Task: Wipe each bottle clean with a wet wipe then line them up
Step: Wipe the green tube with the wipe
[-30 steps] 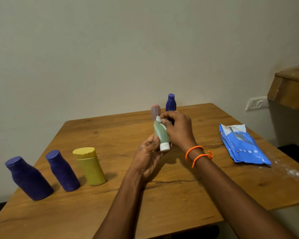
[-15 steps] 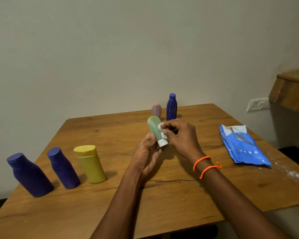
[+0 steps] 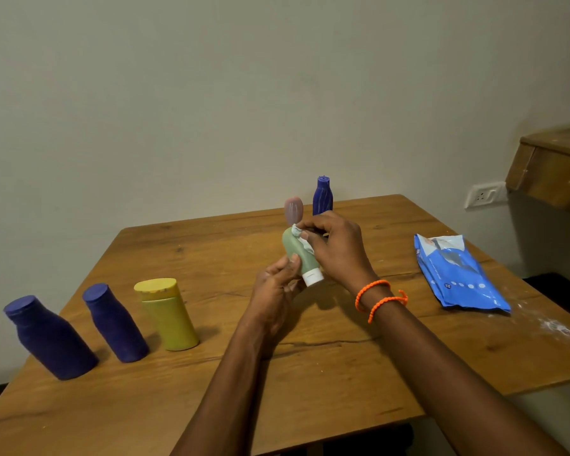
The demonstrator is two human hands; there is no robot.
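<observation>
Vs half a second back: green bottle [image 3: 297, 251] is tipped further, cap end now lower and pointing toward the near-right, and the right hand [image 3: 334, 250] has slid from the cap up to the bottle's upper end. Row on the left hasn't moved.

Left hand [image 3: 275, 289] grips the bottle's lower body from below, thumb curled against its side, white cap [image 3: 313, 277] sticking out just past the fingers. Right hand's fingertips pinch a wet wipe [image 3: 301, 236] against the top of the bottle; wipe is bunched, mostly hidden under the fingers. Bottle is held above the table [image 3: 310, 373] mid-area, not touching it.

Near left edge: two purple bottles [image 3: 51, 337] [image 3: 116, 322] and a yellow bottle [image 3: 168, 314], in a row. Far edge: pink bottle [image 3: 293, 209] and dark blue bottle [image 3: 322, 195], just behind the hands. Blue wipes pack [image 3: 459, 274] lies flat near the right edge.
</observation>
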